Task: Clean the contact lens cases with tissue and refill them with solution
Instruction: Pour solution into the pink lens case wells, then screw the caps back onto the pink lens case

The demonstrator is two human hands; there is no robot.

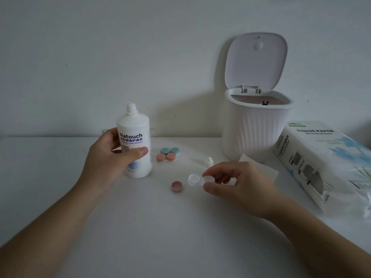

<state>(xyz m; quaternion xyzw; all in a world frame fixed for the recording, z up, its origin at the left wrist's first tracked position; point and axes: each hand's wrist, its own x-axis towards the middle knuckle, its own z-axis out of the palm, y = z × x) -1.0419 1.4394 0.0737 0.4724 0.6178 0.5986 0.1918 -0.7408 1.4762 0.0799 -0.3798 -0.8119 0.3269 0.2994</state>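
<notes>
We hold the bottle (135, 141) upright on the table (140, 227) with our left hand (112, 155) curled round it, its cap (208, 162) off and lying near the bin (255, 125). Our right hand (236, 183) pinches the open white case (197, 179) just above the table, one pink lid (177, 186) beside it. Refilling looks about to start (whether wiping is done, we cannot tell). The green case (170, 151) and pink case (166, 157) behind are closed, apparently still to do.

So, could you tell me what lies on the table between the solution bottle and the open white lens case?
In the head view, only a loose pink cap lies between the solution bottle and the white lens case; the rest is bare table.
</notes>
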